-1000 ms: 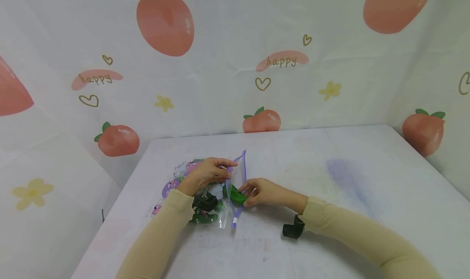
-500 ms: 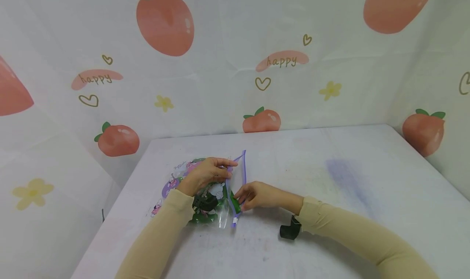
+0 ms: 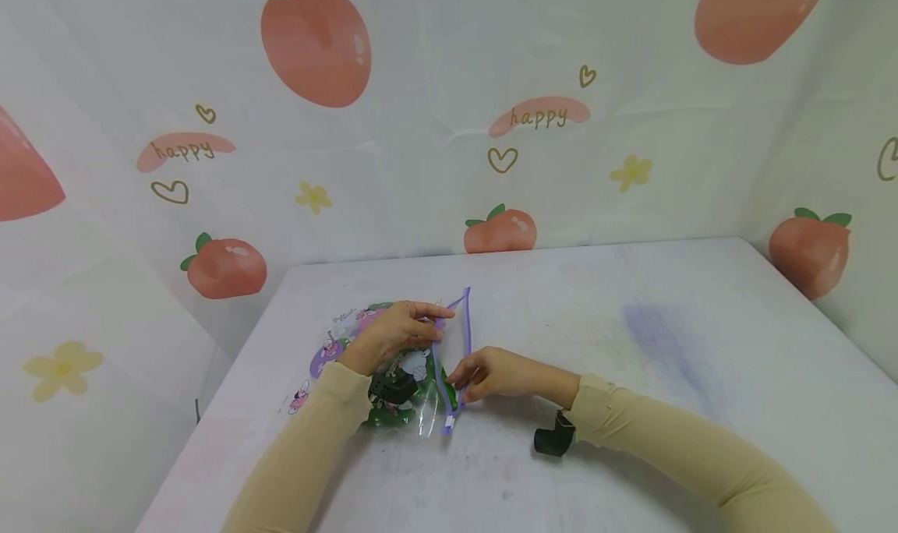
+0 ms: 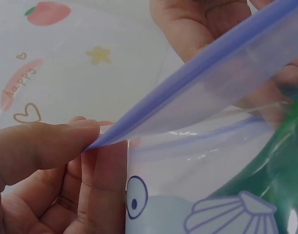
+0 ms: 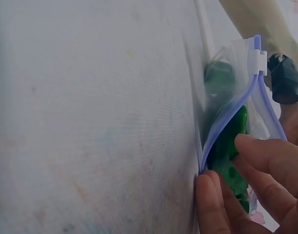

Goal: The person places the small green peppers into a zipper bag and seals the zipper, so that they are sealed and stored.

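Observation:
A clear zip bag (image 3: 426,416) with purple rims and cartoon prints lies on the table, its mouth parted toward the right. My left hand (image 3: 396,332) pinches the far part of one rim (image 4: 153,105) between thumb and fingers. At the mouth, my right hand (image 3: 494,375) holds the end of a glossy green thing (image 5: 232,131), most of which is inside the bag; its kind is unclear. More dark green shapes (image 5: 219,78) show through the plastic. A white slider (image 5: 257,62) sits at the near end of the zip.
The white, stained table (image 3: 596,299) extends to the right and toward me. A cloth backdrop (image 3: 421,167) with fruit prints hangs behind and at the sides. Black wrist cameras (image 3: 554,437) are worn on both wrists, the right one hanging low over the table.
My right hand has moved slightly left and down, and the green thing has slid deeper into the bag's mouth. The left hand keeps its hold on the rim.

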Demonstrator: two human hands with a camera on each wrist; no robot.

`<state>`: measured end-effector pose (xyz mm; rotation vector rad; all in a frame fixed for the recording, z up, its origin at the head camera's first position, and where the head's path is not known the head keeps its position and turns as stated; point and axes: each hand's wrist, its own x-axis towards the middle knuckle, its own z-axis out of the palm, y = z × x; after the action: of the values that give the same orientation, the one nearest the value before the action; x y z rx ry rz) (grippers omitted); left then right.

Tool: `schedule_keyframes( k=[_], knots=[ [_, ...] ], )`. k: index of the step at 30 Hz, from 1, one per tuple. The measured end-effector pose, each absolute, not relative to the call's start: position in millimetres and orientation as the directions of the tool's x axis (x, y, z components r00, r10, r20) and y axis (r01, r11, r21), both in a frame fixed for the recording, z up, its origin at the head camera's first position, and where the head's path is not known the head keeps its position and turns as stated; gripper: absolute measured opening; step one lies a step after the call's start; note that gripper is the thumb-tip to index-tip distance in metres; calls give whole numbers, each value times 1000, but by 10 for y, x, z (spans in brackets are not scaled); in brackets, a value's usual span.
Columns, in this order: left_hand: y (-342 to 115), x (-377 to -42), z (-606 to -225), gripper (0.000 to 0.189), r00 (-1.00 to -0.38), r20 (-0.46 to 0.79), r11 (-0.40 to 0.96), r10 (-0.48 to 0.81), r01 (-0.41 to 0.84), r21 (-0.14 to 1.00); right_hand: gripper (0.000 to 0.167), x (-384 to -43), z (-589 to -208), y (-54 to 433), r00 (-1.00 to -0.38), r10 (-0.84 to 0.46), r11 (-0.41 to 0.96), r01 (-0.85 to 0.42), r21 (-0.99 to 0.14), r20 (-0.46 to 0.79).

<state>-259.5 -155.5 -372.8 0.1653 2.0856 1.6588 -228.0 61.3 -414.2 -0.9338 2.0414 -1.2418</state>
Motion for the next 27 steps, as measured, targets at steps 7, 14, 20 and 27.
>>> schedule_keyframes(
  k=[7, 14, 20, 27],
  knots=[
    [-1552, -2594, -3725, 41, -886, -280, 267, 370, -187, 945, 30, -2276, -4139, 626, -599, -794, 334, -287, -898, -104],
    [-1557, -2598, -3729, 42, -886, -284, 265, 367, -194, 945, 30, -2254, -4105, 664, -652, -752, 347, -266, -899, -97],
    [-1565, -2604, -3750, 41, -884, -283, 266, 371, -191, 945, 27, -2192, -4027, 695, -666, -744, 309, -264, -914, -59],
    [-1564, -2617, -3749, 43, -882, -282, 267, 377, -189, 945, 23, -2020, -4000, 752, -630, -774, 250, -215, -944, -61]
  ],
)
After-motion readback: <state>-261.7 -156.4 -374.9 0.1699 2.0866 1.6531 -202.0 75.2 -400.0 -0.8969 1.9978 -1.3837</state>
